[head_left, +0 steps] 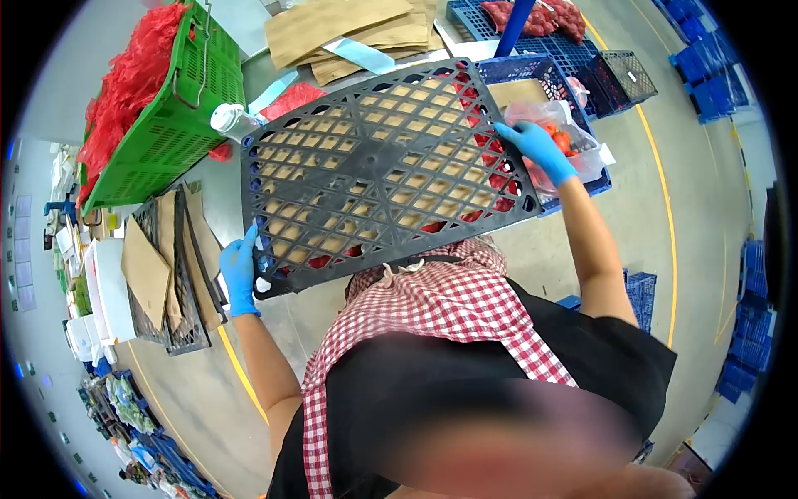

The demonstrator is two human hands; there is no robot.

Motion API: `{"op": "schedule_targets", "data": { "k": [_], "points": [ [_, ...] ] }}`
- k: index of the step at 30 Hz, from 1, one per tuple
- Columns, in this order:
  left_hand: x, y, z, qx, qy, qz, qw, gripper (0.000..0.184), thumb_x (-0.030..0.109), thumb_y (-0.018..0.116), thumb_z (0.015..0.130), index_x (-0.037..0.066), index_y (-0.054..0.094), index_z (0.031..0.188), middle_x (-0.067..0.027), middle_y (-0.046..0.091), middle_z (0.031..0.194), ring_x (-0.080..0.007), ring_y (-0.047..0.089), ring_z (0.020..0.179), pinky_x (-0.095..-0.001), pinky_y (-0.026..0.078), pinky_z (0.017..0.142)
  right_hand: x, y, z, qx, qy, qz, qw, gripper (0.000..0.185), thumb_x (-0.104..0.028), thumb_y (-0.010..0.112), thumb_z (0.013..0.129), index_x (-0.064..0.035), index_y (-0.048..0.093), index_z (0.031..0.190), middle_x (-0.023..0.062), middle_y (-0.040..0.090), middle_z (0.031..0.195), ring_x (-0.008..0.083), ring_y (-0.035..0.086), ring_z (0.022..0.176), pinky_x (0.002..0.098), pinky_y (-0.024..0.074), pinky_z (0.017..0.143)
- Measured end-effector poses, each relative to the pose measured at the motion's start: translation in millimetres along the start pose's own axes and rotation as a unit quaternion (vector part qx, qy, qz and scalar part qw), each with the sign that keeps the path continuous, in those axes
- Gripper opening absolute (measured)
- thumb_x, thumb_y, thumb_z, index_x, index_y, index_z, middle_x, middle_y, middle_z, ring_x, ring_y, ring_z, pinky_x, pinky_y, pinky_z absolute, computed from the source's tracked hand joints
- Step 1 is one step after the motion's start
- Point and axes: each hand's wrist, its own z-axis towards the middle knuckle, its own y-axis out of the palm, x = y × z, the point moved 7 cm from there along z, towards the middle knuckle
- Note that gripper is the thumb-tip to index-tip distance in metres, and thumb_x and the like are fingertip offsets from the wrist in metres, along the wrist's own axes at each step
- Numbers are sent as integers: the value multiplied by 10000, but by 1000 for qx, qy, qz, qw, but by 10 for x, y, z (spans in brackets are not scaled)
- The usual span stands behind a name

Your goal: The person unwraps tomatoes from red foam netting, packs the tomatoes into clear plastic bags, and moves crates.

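A black plastic lattice tray (pixel 371 160) is held out in front of my body, slightly tilted, with brown cardboard and red items showing through its holes. My left hand (pixel 239 270), in a blue glove, grips its lower left corner. Blue-gloved too, my right hand (pixel 539 148) has hold of the tray's right edge, near its upper corner. Beside my right hand lies a clear plastic bag of red tomatoes (pixel 562 140) in a blue crate (pixel 542 68). What lies under the tray is mostly hidden.
At the upper left a green crate (pixel 158 137) holds red net bags (pixel 133 91). Flattened cardboard (pixel 332 29) lies at the top. Upright cardboard sheets (pixel 150 266) lean at the left. A blue post (pixel 515 25) rises near red-netted produce (pixel 544 17). A black crate (pixel 628 75) stands upper right.
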Motion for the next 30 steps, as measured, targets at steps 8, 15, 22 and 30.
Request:
{"op": "schedule_targets", "data": {
  "k": [8,15,22,30],
  "points": [
    [-364,158,132,-10,-67,-139,988,331,324,714,776,28,621,661,-24,567,608,-102,505,528,-240,404,500,-280,-53,272,-52,43,-33,997,540,-504,680,768,33,655,719,60,588,588,147,551,510,293,434,515],
    [-119,250,297,-39,-53,-85,994,336,355,658,825,50,569,715,-4,526,603,-91,484,492,-231,396,461,-358,-120,356,-38,-9,-154,987,588,-556,657,763,-13,594,544,83,527,459,158,514,392,289,397,402],
    [-213,267,425,-8,-49,-117,992,338,361,665,826,76,566,674,6,521,597,-76,474,481,-221,389,443,-335,-78,295,-68,9,42,997,552,-528,703,738,-29,569,545,41,484,453,113,453,377,265,323,369],
    [-255,302,459,-15,-114,-109,987,343,387,662,820,78,593,687,5,541,613,-83,493,500,-225,402,464,-406,-88,259,-154,73,-137,976,565,-526,598,825,-6,570,605,78,514,475,172,501,391,290,388,384]
  ]
}}
